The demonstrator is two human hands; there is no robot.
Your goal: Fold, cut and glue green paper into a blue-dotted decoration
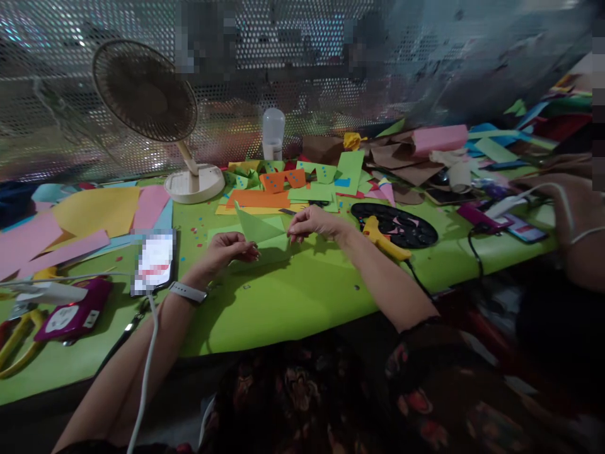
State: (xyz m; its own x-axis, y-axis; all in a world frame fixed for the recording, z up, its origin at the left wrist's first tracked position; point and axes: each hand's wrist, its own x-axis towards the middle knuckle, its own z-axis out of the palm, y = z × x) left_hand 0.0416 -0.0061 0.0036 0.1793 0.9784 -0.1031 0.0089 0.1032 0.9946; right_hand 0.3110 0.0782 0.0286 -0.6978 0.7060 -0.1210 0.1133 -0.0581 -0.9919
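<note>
Between my hands is a folded piece of light green paper (262,230), one pointed flap standing up at its left. My left hand (231,247) pinches its lower left edge, thumb and fingers together. At the right end of the fold, my right hand (309,224) grips the paper between thumb and fingertips. Just behind lie an orange sheet (262,199) and light green pieces (314,194). Orange cut paper with blue dots (283,180) stands farther back. To the right, a yellow glue gun (382,239) rests against a black oval tray (416,228) with small paper scraps.
A small fan (193,183) stands at the back left near a clear bottle (273,135). Coloured sheets (94,211), a phone (155,261) on a white cable and a purple power bank (75,309) lie left. Another person's arm (579,214) is at the right.
</note>
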